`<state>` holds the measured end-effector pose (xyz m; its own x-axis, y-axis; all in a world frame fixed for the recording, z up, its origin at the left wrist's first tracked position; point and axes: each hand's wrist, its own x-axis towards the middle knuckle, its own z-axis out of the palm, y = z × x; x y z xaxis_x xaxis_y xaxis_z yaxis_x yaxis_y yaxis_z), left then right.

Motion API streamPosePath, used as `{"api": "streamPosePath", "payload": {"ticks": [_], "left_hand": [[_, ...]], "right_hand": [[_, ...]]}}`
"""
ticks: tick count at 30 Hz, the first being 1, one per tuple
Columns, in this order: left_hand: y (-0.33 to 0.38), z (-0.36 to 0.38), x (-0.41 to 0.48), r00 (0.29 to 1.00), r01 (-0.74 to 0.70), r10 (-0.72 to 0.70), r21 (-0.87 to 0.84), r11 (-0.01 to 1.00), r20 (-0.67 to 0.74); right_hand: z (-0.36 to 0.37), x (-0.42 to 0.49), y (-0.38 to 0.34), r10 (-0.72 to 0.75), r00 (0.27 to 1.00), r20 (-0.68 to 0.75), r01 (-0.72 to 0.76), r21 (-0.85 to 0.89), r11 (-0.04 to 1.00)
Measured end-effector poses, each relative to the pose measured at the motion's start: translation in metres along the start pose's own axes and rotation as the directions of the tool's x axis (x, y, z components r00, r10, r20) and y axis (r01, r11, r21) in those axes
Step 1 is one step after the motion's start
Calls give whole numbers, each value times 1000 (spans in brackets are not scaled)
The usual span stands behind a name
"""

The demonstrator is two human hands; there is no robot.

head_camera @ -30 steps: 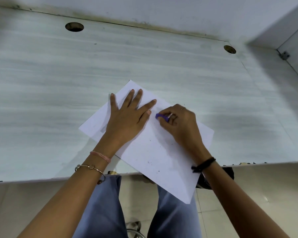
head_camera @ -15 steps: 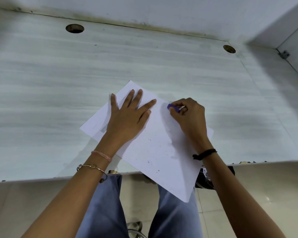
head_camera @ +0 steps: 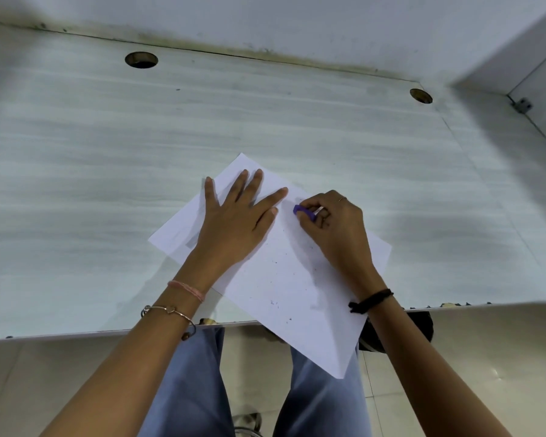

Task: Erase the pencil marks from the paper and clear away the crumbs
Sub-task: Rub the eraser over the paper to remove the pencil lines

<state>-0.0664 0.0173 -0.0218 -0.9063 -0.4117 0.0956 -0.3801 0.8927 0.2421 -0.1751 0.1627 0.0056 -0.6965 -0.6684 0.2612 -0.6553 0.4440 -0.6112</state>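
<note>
One pale, grey-streaked desk (head_camera: 108, 152) fills most of your view. On it, near the front edge, the sheet of white paper (head_camera: 297, 294) lies turned at an angle, its far corner pointing away from you and its near corner hanging out past the desk's edge above your knees.

Your left hand (head_camera: 234, 225) lies flat on the far half of the sheet, fingers straight and spread, palm pressing the paper down. Your right hand (head_camera: 338, 228) rests on the sheet just beside it, fingers curled, and pinches the eraser.

Near the back edge of the desk are the left cable hole (head_camera: 141, 59) and the right cable hole (head_camera: 420, 95), both round and dark.

Your left wrist wears a pink thread band (head_camera: 186, 290) and a thin metal bangle (head_camera: 167, 310); your right wrist wears a black band (head_camera: 371, 300).

The purple eraser (head_camera: 301, 211) juts from your right fingertips, its tip down on the paper just beside your left forefinger and thumb.

Dark crumbs (head_camera: 273, 302) lie scattered over the near half of the sheet, between your two wrists and towards the overhanging corner.
</note>
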Motion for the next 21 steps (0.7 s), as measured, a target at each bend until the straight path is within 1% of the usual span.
{"api": "streamPosePath", "payload": {"ticks": [2, 6, 11, 15, 16, 18, 21], "left_hand": [[-1, 0, 2, 1000, -6, 6, 8, 1000, -3], [-2, 0, 15, 1000, -11, 11, 11, 1000, 19], [-6, -4, 40, 998, -37, 37, -10, 999, 46], [-9, -5, 60, 996, -59, 62, -37, 998, 69], [-10, -5, 65, 995, -64, 68, -57, 996, 74], [-11, -7, 74, 996, -68, 77, -160, 985, 51], [-17, -17, 77, 998, -55, 41, -315, 948, -52]], "right_hand": [[0, 0, 3, -10, 1000, 2, 10, 9, 1000], [-4, 14, 12, 73, 996, -57, -69, 66, 995], [1, 19, 10, -19, 999, -30, 20, 50, 999], [5, 26, 9, -67, 996, -56, 69, 46, 997], [6, 29, 9, -75, 996, -49, 77, 45, 996], [5, 35, 11, -80, 997, -23, 81, 33, 996], [3, 43, 17, -53, 999, -8, 53, 9, 999]]}}
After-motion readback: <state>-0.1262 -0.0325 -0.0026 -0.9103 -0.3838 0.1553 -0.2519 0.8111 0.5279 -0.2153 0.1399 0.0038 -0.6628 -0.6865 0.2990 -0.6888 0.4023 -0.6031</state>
